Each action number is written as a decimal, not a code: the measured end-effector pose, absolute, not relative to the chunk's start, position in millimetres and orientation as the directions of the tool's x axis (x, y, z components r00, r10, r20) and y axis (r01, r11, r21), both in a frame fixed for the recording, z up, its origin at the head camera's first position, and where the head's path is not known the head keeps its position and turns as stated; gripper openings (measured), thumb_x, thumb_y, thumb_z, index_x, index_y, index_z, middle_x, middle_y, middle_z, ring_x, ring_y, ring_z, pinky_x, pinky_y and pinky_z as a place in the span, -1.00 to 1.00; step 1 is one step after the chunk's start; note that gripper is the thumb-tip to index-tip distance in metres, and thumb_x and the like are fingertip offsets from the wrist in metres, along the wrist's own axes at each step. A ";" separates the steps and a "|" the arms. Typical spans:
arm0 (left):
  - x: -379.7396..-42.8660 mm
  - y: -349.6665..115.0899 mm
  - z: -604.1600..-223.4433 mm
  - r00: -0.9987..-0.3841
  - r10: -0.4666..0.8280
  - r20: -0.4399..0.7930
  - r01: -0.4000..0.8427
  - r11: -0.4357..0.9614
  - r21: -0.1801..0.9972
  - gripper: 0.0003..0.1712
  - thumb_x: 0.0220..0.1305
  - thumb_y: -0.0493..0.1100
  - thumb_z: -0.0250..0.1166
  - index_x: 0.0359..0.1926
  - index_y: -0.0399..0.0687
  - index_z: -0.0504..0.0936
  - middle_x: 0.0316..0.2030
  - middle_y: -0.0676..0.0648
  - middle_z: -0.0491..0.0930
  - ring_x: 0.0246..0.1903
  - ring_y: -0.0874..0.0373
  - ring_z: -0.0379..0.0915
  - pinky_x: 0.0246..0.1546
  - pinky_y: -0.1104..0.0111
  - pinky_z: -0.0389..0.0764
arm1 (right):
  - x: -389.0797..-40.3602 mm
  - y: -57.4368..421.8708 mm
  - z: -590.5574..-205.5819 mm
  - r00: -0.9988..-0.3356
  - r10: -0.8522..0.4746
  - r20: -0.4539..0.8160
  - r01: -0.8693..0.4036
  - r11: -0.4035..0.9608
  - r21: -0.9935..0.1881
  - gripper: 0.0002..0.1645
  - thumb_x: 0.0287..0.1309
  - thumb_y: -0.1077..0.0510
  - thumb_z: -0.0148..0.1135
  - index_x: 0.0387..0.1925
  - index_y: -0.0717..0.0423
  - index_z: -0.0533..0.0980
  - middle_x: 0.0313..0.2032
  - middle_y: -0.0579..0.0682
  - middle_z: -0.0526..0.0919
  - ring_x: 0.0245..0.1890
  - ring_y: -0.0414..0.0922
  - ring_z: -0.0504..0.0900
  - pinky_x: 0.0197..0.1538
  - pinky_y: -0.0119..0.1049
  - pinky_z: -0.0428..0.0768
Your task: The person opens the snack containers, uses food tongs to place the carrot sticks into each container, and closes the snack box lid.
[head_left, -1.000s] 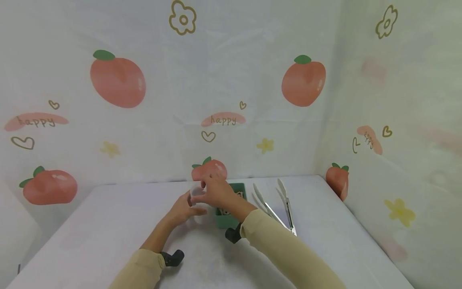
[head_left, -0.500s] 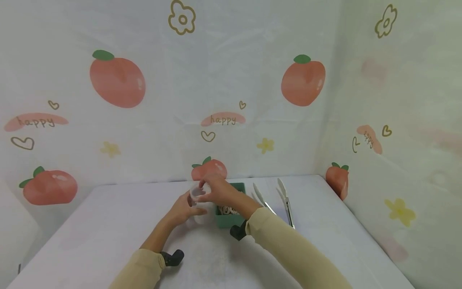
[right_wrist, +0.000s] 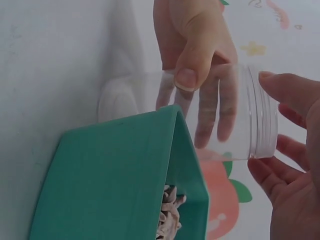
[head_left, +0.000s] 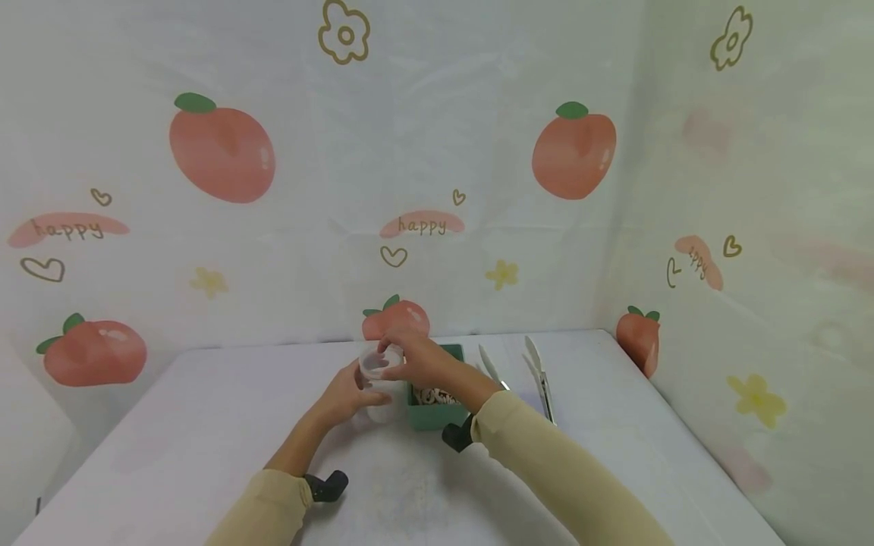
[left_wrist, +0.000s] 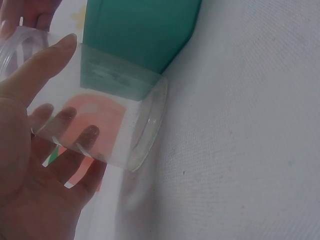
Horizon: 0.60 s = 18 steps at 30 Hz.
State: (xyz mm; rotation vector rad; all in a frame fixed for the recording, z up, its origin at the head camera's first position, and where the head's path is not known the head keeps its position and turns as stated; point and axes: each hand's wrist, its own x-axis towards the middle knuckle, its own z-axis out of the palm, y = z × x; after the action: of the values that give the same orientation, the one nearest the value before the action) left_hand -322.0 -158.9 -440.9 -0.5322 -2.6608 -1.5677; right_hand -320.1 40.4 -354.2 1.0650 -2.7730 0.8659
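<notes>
A clear plastic jar stands upright on the table, left of a green box. My left hand holds the jar's side, its thumb in front and its fingers behind, as the left wrist view shows through the clear wall. At the top, my right hand grips the round clear lid, thumb on one side and fingertips on the other. The lid sits on the jar's mouth. No contents show inside the jar. Within the green box lie pale, curled, dark-edged pieces, partly covered by my right forearm.
Metal tongs with pale tips lie spread on the white table, right of the box, partly behind my right sleeve. A fruit-patterned white sheet rises at the table's back edge, and another stands on the right.
My right hand and forearm have shifted slightly right, uncovering more of the lid and hiding more of the tongs. My left hand stays in place on the jar.
</notes>
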 end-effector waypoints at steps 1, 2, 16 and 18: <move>-322.1 -159.0 -440.9 -0.943 0.284 0.173 0.289 0.442 0.849 -0.19 0.04 -0.12 0.50 0.29 -0.17 0.34 0.13 -0.16 0.50 0.09 -0.12 0.43 0.09 -0.07 0.43 | -320.4 40.0 -354.2 -0.763 -0.603 0.232 -0.628 0.608 -0.485 -0.59 0.13 0.07 0.41 -0.01 0.00 0.49 -0.01 -0.14 0.52 0.00 -0.15 0.47 0.08 -0.35 0.48; -322.3 -159.1 -441.0 -0.944 0.282 0.169 0.284 0.441 0.851 -0.19 0.04 -0.12 0.50 0.29 -0.16 0.34 0.12 -0.15 0.50 0.08 -0.11 0.43 0.09 -0.06 0.44 | -321.1 39.4 -354.4 -0.763 -0.604 0.230 -0.628 0.611 -0.481 -0.59 0.13 0.07 0.41 -0.01 0.00 0.49 -0.01 -0.14 0.52 0.00 -0.15 0.47 0.08 -0.35 0.47; -319.8 -158.1 -438.6 -0.946 0.285 0.157 0.276 0.448 0.850 -0.15 0.05 -0.13 0.51 0.34 -0.07 0.31 0.21 -0.09 0.44 0.15 -0.11 0.36 0.11 -0.03 0.44 | -322.7 19.0 -362.1 -0.856 -0.452 0.252 -0.517 0.764 -0.385 -0.15 0.03 -0.36 0.33 0.19 0.06 0.36 0.09 -0.05 0.48 0.05 -0.14 0.45 0.11 -0.20 0.47; -319.3 -157.8 -438.0 -0.950 0.273 0.152 0.266 0.453 0.851 -0.15 0.04 -0.13 0.52 0.33 -0.07 0.33 0.19 -0.09 0.44 0.11 -0.12 0.38 0.08 -0.03 0.46 | -322.2 16.2 -363.3 -0.871 -0.419 0.258 -0.489 0.797 -0.356 -0.05 0.00 -0.43 0.30 0.25 0.06 0.31 0.15 -0.04 0.45 0.11 -0.11 0.43 0.17 -0.17 0.43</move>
State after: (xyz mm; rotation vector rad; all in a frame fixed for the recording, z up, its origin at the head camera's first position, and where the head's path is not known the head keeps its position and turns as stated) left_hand -319.3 -157.8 -438.0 -0.4981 -2.6839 -1.5695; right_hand -322.2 16.2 -363.3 0.7177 -2.8185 0.6254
